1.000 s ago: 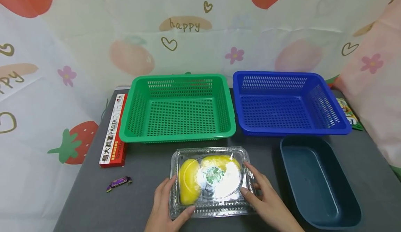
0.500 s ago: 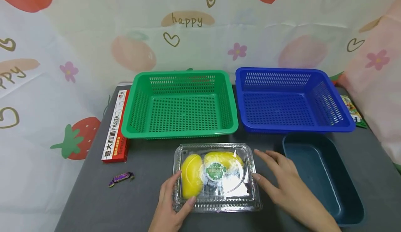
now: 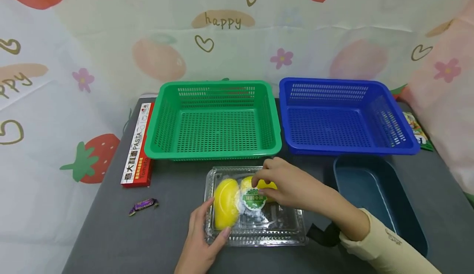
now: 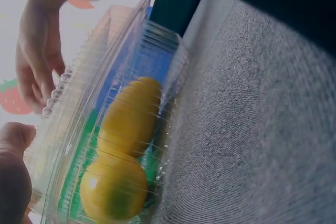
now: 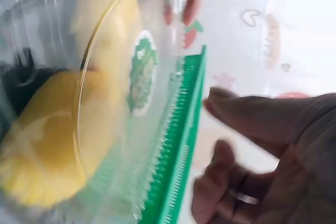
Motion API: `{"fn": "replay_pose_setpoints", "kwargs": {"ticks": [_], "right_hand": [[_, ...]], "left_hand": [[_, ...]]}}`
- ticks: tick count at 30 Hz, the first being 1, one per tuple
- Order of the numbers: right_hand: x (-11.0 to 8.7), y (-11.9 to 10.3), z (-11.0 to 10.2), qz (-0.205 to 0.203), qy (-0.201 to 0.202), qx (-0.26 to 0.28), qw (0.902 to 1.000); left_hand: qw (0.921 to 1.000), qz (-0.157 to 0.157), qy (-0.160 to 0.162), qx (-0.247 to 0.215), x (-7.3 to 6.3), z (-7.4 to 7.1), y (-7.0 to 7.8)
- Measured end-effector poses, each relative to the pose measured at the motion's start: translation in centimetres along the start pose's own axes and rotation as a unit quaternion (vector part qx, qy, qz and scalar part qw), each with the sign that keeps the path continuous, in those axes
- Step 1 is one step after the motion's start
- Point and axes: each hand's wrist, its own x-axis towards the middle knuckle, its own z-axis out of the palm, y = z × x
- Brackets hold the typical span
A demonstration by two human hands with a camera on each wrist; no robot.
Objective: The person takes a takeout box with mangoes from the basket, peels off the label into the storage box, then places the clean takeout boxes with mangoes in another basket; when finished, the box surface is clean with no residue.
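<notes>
A clear plastic clamshell box (image 3: 259,238) with a round green-and-white sticker (image 3: 254,200) lies on the grey table. Inside are two yellow fruits (image 3: 226,204), which look like mangoes; the left wrist view shows one fruit (image 4: 114,187) through the box wall. My left hand (image 3: 200,235) holds the box at its front left corner, the thumb on the lid's edge and the fingers along the side. Over the lid hovers my right hand (image 3: 286,183), fingers loosely bent and empty. In the right wrist view a gap separates its thumb (image 5: 257,116) from the lid.
Behind the box stand a green basket (image 3: 214,154) and a blue basket (image 3: 348,148). A dark teal tub (image 3: 392,200) sits at the right, partly behind the right forearm. On the left lie a pasta box (image 3: 138,146) and a purple-wrapped candy (image 3: 143,205). A packet (image 3: 416,130) lies far right.
My right hand let go of the box's right side, moved away to the right, then came back left above the lid. My left hand stays on the left corner.
</notes>
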Motion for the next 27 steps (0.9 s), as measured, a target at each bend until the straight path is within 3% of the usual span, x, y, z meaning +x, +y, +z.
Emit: {"fn": "replay_pose_setpoints", "kwargs": {"ticks": [5, 9, 27], "right_hand": [[2.6, 0.1, 1.4, -0.052, -0.035, 0.003, 0.998], [3.5, 0.0, 2.0, -0.055, -0.061, -0.002, 0.9966], [3.9, 0.3, 2.6, -0.041, -0.085, 0.035, 0.9949]], "left_hand": [[0.9996, -0.01, -0.01, -0.023, 0.4, 0.0, -0.2], [0.9993, -0.017, -0.015, -0.031, 0.4, -0.1, -0.3], [0.9997, -0.013, -0.003, -0.019, 0.4, 0.0, -0.6]]}}
